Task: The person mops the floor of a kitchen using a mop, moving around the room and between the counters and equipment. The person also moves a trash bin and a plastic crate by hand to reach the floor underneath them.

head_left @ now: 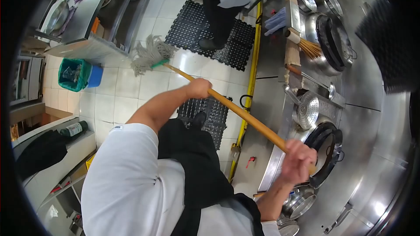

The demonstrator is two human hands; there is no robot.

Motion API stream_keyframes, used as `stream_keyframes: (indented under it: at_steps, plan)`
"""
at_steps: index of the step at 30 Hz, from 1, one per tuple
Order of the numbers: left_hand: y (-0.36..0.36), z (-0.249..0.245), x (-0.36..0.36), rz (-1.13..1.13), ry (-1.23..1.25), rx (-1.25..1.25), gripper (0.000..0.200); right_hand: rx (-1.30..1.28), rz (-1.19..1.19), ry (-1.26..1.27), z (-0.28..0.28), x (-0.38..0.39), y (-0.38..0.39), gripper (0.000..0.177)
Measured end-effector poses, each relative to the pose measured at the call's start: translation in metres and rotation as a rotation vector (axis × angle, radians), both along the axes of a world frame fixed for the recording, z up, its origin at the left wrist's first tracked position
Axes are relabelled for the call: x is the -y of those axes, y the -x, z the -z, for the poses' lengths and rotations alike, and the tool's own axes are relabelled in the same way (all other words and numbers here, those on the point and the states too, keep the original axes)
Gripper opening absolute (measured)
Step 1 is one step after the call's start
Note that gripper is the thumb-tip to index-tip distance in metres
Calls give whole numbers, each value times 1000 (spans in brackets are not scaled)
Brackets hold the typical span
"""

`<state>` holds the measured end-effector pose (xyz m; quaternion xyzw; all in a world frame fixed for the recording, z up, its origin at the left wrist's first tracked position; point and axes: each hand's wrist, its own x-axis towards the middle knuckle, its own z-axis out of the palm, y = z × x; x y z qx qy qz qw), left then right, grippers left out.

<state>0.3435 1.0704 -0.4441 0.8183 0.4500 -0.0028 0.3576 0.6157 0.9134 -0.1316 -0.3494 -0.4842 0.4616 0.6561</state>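
Observation:
A mop lies slantwise across the view, its long wooden handle (249,118) running from the floor at upper left to the stove side at right. Its grey string head (151,54) rests on the tiles, joined by a green clamp (160,63). My left hand (200,88) is closed round the handle's lower half. Near the top end, my right hand (299,161) grips the handle with fingers curled, slightly blurred, beside the steel cooking range. The mop strings lie next to a black rubber mat (188,28).
Another person (225,8) stands on the mat ahead. A yellow pipe (251,87) runs along the range (267,100), which holds woks, a perforated ladle (307,110) and a bamboo brush (308,47). At left are a green-lined bin (74,75), a steel counter (87,13) and a bottle (73,129).

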Motion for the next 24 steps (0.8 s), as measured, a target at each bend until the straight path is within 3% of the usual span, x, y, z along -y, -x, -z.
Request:
stream_keyframes:
  at_steps: [5, 11, 15, 17, 19, 24]
  plan:
    - [-139, -33, 37, -9, 9, 307, 24, 150, 8, -166, -76, 17, -70, 18]
    - [-263, -37, 51, 79, -1, 584, 23, 450, -55, -313, -120, 27, -74, 21]
    - [-273, -45, 49, 36, 29, 635, 20, 507, 7, -355, -111, 27, -59, 22]
    - [-262, -56, 48, -1, 55, 614, 19, 396, 107, -308, -113, 32, -67, 22]
    - [-240, -71, 46, 81, 141, 533, 19, 314, 87, -303, -114, 32, -72, 21]
    - [-166, -70, 48, 11, 78, 430, 20, 162, 23, -274, -100, 20, -60, 21]
